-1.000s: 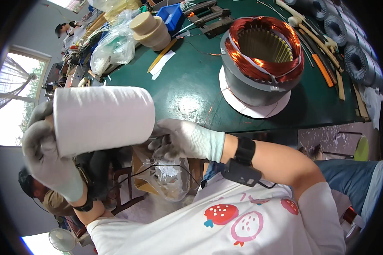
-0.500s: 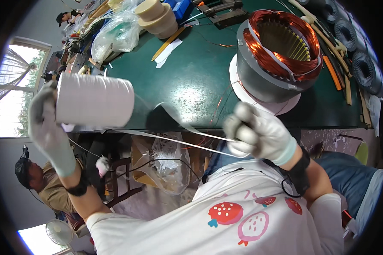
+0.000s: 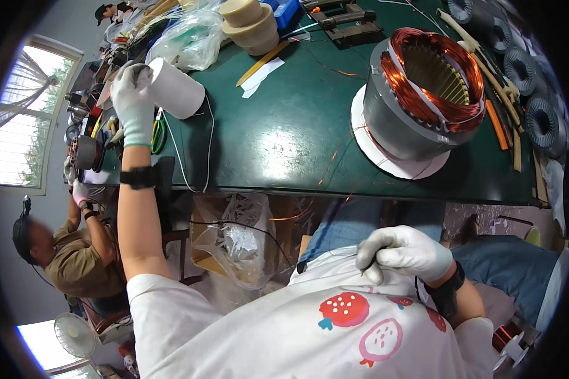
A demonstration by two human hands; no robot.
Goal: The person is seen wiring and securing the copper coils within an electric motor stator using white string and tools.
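Note:
At the far left of the table my left hand (image 3: 134, 104), in a white glove with a grey palm, grips one end of a spool of white cord (image 3: 180, 91). The spool lies tilted at the tabletop. White cord (image 3: 210, 140) trails from it in a loop down to the table's near edge. My right hand (image 3: 408, 252), gloved too, is drawn back in front of my shirt. Its fingers are curled together, and what they hold, if anything, I cannot make out. A grey motor stator (image 3: 401, 114) with copper windings (image 3: 439, 120) stands on a white round base (image 3: 392, 165), apart from both hands.
Green-handled pliers or scissors (image 3: 159, 136) lie below my left hand. Plastic bags (image 3: 193, 41), cream stacked cylinders (image 3: 253, 31) and a yellow stick (image 3: 259, 65) lie at the back. Rods (image 3: 496, 123) and stator cores (image 3: 540, 120) line the right. A co-worker (image 3: 79, 259) sits at left.
My left hand has carried the spool forward from the near edge to the back left. The cord stretched between my hands now hangs slack. My right hand has drawn back toward my shirt.

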